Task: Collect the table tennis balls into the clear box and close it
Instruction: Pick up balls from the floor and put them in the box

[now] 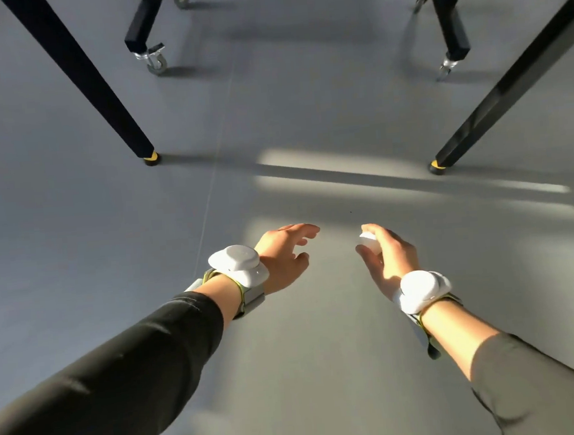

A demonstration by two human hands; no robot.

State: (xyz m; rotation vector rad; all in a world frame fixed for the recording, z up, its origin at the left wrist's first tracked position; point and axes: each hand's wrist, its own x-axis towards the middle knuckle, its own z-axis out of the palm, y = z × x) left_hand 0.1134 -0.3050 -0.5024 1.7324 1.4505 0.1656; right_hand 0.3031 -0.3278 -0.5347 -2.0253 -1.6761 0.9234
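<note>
Over the grey floor [108,231], in front of the black table legs [97,95], the person has both arms stretched forward. The right hand [390,257] is curled round a white table tennis ball [368,240], fingers and thumb wrapped about it so only part of the ball shows. The left hand [285,255] holds nothing; its fingers are loosely spread and relaxed, reaching ahead. White sensor pods [237,264] are strapped to both wrists.

The clear box is nowhere in sight from here, so I cannot say how many balls it holds or where it stands. No other loose ball shows on the floor either.

To my eye the step now is carrying this ball to the box. A light ball slips and bounces away easily, so the grip should stay closed but gentle until the hand is low inside the box's opening, then let go there rather than dropping from a height. The free left hand could steady the box.
</note>
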